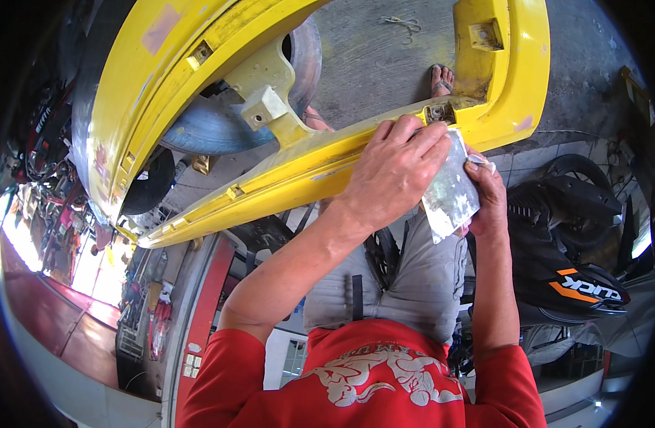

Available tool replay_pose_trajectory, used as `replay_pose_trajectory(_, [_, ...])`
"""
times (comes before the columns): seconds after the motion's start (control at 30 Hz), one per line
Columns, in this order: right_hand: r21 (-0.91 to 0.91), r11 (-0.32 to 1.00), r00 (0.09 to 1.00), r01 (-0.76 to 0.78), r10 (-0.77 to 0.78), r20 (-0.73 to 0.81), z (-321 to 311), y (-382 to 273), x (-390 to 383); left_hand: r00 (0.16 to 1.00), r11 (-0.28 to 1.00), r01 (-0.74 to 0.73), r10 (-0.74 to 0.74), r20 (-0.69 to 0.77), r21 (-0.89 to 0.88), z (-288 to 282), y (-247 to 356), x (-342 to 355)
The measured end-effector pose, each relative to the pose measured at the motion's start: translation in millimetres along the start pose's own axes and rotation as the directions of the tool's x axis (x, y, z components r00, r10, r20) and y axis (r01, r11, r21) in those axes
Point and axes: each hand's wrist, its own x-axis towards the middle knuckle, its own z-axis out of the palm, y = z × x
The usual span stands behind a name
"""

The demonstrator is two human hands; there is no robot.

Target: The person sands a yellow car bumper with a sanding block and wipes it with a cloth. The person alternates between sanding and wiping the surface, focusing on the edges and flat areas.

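The yellow body panel [299, 160] lies across the lap, under both hands; the left hand [395, 167] presses flat on its edge, the right hand [488, 200] pinches a grey worn sheet [450, 189] against it; dull patches suggest rubbing is partly done, glossy stretches remain; beyond the hands, concrete floor [374, 60]; right of them, a black scooter [570, 242].

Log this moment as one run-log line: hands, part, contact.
left hand: pressed flat on yellow body panel | right hand: holds grey smeared sheet at panel edge | black scooter at right
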Motion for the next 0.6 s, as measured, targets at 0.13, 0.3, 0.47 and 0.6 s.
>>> replay_pose_trajectory(0.13, [0.034,0.998,0.999,0.051,-0.051,0.002,-3.5,-16.6,-1.0,1.000,1.000,-0.005,0.005,-0.002,-0.030,9.5,4.6,11.4])
replay_pose_trajectory(0.3, [-0.084,0.996,0.999,-0.023,0.026,0.035,5.4,-9.1,-14.9,0.995,0.996,0.040,-0.047,-0.086,-0.082,-0.7,6.0,-16.6])
replay_pose_trajectory(0.47, [-0.394,0.919,1.000,-0.012,0.008,-0.012,24.1,13.0,-32.0,0.992,0.996,0.089,-0.090,-0.084,-0.019,-32.1,-6.2,-71.4])
replay_pose_trajectory(0.6, [-0.519,0.759,0.873,0.392,-0.485,-0.050,29.6,-8.9,-39.5,0.989,0.996,0.089,-0.085,-0.122,0.025,-42.2,-19.4,-94.2])
